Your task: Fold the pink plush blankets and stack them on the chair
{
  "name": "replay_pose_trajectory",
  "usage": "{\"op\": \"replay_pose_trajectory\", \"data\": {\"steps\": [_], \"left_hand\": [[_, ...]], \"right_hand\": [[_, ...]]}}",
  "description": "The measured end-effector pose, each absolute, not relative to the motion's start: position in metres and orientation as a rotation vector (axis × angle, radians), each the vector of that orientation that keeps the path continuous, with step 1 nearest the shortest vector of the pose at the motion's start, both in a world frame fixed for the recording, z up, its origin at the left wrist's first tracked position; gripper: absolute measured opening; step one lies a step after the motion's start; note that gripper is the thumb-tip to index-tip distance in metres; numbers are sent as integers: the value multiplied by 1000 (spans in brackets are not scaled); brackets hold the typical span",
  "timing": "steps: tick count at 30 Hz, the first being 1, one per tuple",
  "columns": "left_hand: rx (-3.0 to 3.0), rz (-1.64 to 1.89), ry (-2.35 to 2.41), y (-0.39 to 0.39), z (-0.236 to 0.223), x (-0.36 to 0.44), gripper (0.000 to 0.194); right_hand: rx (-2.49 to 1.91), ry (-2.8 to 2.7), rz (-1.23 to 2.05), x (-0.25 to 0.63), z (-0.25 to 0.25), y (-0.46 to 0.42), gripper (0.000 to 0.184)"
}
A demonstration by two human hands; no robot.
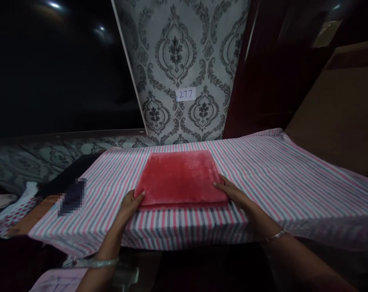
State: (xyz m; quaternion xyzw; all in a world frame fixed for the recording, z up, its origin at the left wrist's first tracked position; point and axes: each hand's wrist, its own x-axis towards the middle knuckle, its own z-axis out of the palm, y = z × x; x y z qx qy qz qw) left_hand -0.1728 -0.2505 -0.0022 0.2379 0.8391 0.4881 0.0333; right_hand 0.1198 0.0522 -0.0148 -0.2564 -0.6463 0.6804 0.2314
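A flat, rectangular red plush cloth (177, 178) lies on the striped tablecloth (263, 174), close to the front edge. It looks folded, since a second layer shows along its near side. My left hand (133, 202) grips its near left corner, thumb on top and fingers hidden beneath. At the right edge, my right hand (229, 188) holds on in the same way, with the thumb pressed on the upper face.
Against the patterned wall hangs a large dark screen (59, 73). A paper label marked 277 (185, 94) is stuck to the wallpaper. On the table's left lies a pixelated dark object (72, 198). A cardboard box (345, 105) stands at the right.
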Motion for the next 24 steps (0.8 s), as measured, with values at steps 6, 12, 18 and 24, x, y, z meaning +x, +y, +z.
{"op": "replay_pose_trajectory", "data": {"steps": [6, 12, 18, 24], "left_hand": [[1437, 1248, 2882, -205, 27, -188, 58], [1555, 460, 2748, -86, 65, -169, 66], [1484, 171, 2819, -56, 45, -184, 66], [1430, 249, 2837, -58, 18, -196, 70]], "right_hand": [[-693, -2205, 864, 81, 12, 76, 76], [-786, -2665, 391, -17, 57, 57, 60], [-976, -2714, 157, -37, 37, 73, 51], [-929, -2670, 127, -33, 10, 85, 50]]}}
